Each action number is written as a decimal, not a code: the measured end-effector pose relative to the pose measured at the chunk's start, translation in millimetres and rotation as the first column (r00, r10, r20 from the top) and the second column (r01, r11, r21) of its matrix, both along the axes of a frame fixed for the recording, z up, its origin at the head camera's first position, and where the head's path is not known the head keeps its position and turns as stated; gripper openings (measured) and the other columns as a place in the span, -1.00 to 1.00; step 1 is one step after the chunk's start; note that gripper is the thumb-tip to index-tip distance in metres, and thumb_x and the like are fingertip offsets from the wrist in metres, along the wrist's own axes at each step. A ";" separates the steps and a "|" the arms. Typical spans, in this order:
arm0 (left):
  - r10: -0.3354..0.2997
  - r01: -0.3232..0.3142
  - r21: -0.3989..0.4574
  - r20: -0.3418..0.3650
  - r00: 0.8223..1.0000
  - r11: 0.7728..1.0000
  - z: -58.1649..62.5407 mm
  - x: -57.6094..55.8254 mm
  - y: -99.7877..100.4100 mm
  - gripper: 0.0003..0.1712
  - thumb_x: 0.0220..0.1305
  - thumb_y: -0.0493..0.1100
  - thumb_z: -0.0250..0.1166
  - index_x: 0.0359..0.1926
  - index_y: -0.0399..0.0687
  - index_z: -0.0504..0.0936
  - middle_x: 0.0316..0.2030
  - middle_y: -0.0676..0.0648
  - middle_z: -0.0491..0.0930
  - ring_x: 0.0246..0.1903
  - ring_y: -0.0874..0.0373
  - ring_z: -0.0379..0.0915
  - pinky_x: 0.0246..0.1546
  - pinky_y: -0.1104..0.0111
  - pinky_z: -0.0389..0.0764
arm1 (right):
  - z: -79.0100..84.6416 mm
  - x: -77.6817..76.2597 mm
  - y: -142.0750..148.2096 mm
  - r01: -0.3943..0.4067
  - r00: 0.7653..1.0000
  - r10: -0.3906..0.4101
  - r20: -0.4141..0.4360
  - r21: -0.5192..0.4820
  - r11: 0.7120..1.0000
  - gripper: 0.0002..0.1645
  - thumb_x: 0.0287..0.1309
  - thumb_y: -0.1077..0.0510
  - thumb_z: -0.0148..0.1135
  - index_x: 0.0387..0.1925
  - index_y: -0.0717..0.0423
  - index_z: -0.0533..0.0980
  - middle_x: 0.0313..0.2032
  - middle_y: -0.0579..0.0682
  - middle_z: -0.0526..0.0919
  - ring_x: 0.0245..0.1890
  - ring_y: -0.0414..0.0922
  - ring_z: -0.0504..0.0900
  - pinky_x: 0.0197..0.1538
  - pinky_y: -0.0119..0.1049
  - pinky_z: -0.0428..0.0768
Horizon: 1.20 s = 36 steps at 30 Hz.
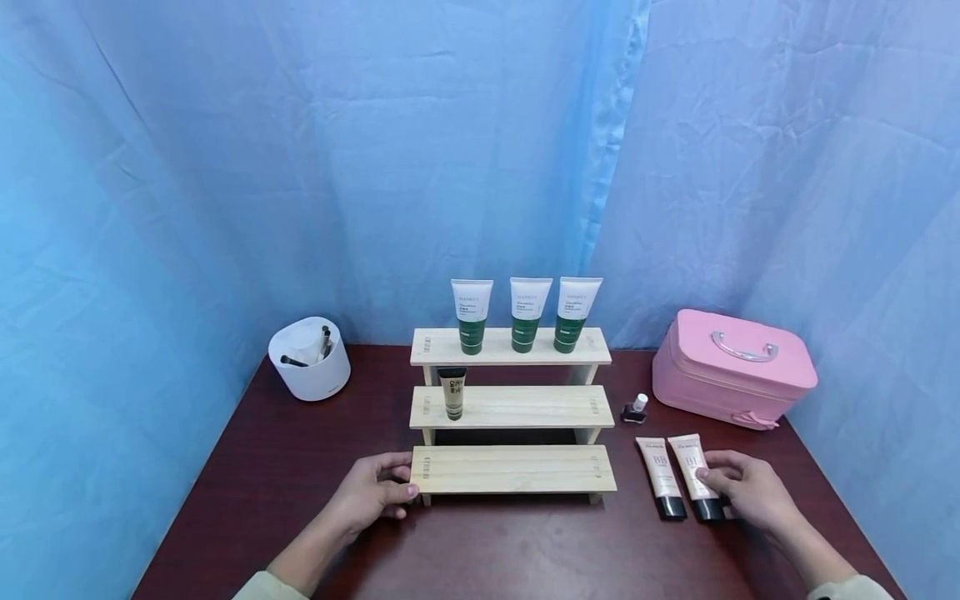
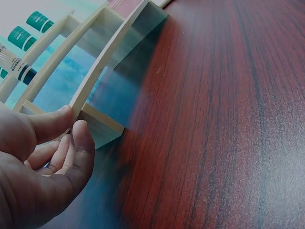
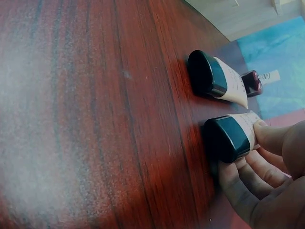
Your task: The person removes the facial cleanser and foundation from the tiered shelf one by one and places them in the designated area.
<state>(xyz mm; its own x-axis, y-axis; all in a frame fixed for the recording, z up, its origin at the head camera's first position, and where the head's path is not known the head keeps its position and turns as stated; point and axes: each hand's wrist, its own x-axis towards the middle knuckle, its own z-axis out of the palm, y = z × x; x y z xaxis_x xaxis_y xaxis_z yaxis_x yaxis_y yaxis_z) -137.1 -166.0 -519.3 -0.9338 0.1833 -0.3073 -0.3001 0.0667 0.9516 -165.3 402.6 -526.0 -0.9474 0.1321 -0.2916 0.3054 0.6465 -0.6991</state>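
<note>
My left hand (image 1: 375, 492) pinches the left end of the lowest step of a three-step wooden display rack (image 1: 513, 468), thumb at its edge and fingers curled beside it. In the left wrist view the thumb and fingertips meet at the board's corner. On the right, my right hand (image 1: 753, 487) holds a beige BB cream tube (image 1: 692, 471) with a black cap, thumb on its upper face and fingers along its far side. A second BB cream tube (image 1: 662, 477) lies just left of it on the dark wooden table (image 3: 95, 114).
Three white-and-green tubes (image 1: 523, 315) stand on the rack's top step, and a small beige tube (image 1: 453, 395) with a black top on the middle one. A nail polish bottle (image 1: 635, 409) and a pink case (image 1: 735, 367) are at right; a white holder (image 1: 318, 379) with brushes stands back left.
</note>
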 end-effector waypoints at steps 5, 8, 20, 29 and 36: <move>0.004 -0.004 0.001 0.002 1.000 1.000 0.2 0.8 0.2 -0.29 0.20 -0.54 0.36 0.37 -0.51 0.37 -0.13 -0.20 0.50 -0.39 0.17 0.60 -0.52 0.36 0.68 | -1.6 -0.8 -0.6 0.000 1.000 0.000 -0.011 0.021 1.000 -0.32 0.35 0.02 0.33 0.29 0.40 0.42 -0.09 0.28 0.73 -0.36 -0.13 0.65 -0.48 -0.18 0.71; 0.007 -0.007 0.001 0.005 1.000 1.000 -0.4 1.0 -0.2 -0.29 0.19 -0.53 0.36 0.37 -0.51 0.37 -0.13 -0.20 0.51 -0.39 0.17 0.59 -0.53 0.36 0.68 | -2.1 -1.4 -1.5 0.006 1.000 -0.006 -0.011 0.031 1.000 -0.33 0.34 0.02 0.34 0.28 0.40 0.43 -0.09 0.29 0.72 -0.37 -0.13 0.66 -0.47 -0.17 0.72; 0.012 -0.012 -0.001 0.005 1.000 1.000 -1.9 1.8 -0.8 -0.29 0.19 -0.53 0.36 0.37 -0.52 0.36 -0.13 -0.20 0.51 -0.39 0.16 0.60 -0.52 0.34 0.69 | 2.3 0.3 -7.2 0.021 0.999 -0.019 -0.025 0.071 0.997 -0.37 0.30 0.04 0.37 0.20 0.42 0.48 -0.16 0.26 0.75 -0.45 -0.12 0.64 -0.52 -0.20 0.69; 0.003 -0.003 0.008 -0.003 1.000 1.000 -2.4 0.7 -0.5 -0.28 0.19 -0.52 0.37 0.37 -0.50 0.37 -0.14 -0.18 0.50 -0.39 0.18 0.61 -0.51 0.35 0.70 | 4.0 -0.4 -8.5 0.013 0.999 -0.008 -0.039 0.142 0.990 -0.36 0.30 -0.01 0.38 0.18 0.41 0.50 -0.15 0.30 0.74 -0.44 -0.14 0.64 -0.51 -0.21 0.68; 0.010 -0.010 0.001 -0.002 1.000 1.000 -0.9 -1.7 0.5 -0.31 0.19 -0.52 0.38 0.35 -0.48 0.41 -0.14 -0.18 0.51 -0.42 0.17 0.60 -0.51 0.36 0.70 | 3.0 -1.4 -2.8 0.042 0.999 -0.039 -0.029 0.106 0.993 -0.30 0.25 -0.06 0.42 0.18 0.41 0.51 -0.15 0.28 0.76 -0.43 -0.15 0.67 -0.49 -0.16 0.74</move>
